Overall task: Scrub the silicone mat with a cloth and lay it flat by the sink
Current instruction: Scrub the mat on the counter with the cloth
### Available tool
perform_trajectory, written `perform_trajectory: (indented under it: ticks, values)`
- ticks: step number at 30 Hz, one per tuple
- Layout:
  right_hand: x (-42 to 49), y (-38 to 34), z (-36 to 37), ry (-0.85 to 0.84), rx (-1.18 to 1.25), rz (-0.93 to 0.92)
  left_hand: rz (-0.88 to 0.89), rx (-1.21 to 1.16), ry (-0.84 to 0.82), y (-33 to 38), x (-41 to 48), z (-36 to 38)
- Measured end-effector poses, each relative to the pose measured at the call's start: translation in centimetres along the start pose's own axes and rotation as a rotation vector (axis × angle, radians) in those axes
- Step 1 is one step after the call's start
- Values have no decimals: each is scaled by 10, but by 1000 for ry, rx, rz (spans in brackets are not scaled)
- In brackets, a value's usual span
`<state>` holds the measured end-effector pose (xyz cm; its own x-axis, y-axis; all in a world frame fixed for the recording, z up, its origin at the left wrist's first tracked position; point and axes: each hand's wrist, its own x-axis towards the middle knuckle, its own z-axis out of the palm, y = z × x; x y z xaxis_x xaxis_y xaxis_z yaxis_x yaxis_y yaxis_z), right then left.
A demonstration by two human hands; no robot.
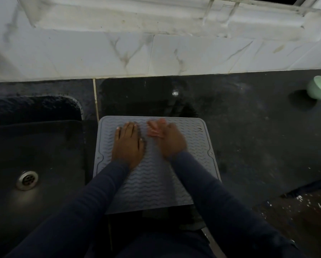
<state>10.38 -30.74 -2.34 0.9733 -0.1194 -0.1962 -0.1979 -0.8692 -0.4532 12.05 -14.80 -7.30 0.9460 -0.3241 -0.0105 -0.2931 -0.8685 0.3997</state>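
Sink (pixel 35 146): dark basin, metal drain (pixel 27 180) in its floor. Just right of sink: silicone mat (pixel 156 179), grey, wavy ridges, raised rim, rounded corners, flat on dark worktop (pixel 249 136). Left hand (pixel 128 144) on mat, fingers straight, pressing down, holding nothing. Right hand (pixel 171 142), blurred, on mat further from sink, fingers curled round pink cloth (pixel 154 130). Well right of sink: pale green bowl (pixel 320 87) on worktop.
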Motion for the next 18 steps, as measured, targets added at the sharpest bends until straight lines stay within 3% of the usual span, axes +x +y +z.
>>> perform_trajectory:
  ticks: [3, 7, 10, 13, 16, 18]
  values:
    - [5, -38, 22, -80, -80, 3, -4, 26, -28, -5, 5, 3]
    - [10, 38, -14, -2, -102, 118, -8, 38, -14, -12, 3, 7]
    - [12, 97, -49, 42, -164, 342, -14, 38, -26, -11, 4, 9]
    - [22, 89, -61, 39, -244, 446, -14, 28, -19, -10, 3, 7]
    - [36, 32, -36, 99, -150, 192, -45, -3, 58, -6, 10, 1]
    - [46, -15, 0, 13, -164, -19, -63, 18, 69, -6, 16, -2]
